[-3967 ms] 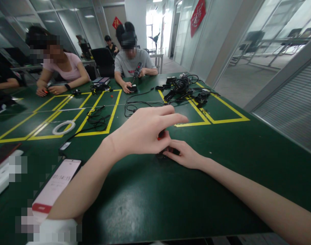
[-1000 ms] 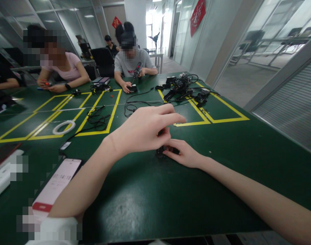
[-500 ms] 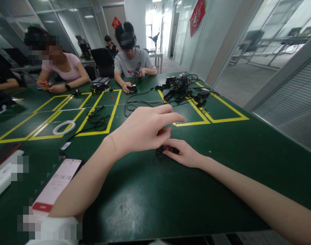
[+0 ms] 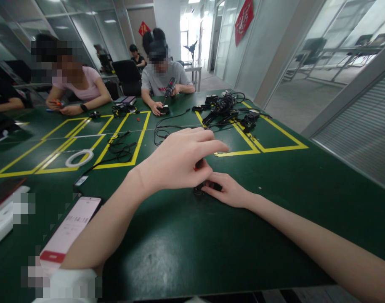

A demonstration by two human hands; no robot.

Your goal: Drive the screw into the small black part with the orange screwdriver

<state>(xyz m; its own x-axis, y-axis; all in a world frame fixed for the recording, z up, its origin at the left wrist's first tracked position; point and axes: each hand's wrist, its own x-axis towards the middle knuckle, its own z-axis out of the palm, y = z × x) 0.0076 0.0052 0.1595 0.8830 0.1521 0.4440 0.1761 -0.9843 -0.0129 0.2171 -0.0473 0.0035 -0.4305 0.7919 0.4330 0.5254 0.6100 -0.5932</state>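
My left hand (image 4: 179,162) hovers over the middle of the green table (image 4: 186,248), thumb and fingers pinched on a small red-handled tool (image 4: 197,167) that is mostly hidden by the hand. Just below it my right hand (image 4: 228,189) lies on the table, fingers pressed on a small black part (image 4: 201,188) and holding it down. The tool's tip and most of the black part are hidden by my fingers.
A phone (image 4: 69,229) with a lit screen lies at the near left. Yellow tape boxes (image 4: 138,139), black cables (image 4: 119,147), a white ring (image 4: 79,157) and a cable pile (image 4: 225,107) lie farther back. Two other people (image 4: 162,80) work at the far side.
My left hand has made small turning shifts over the black part, its fingers slightly lower now. My right hand has stayed in place.
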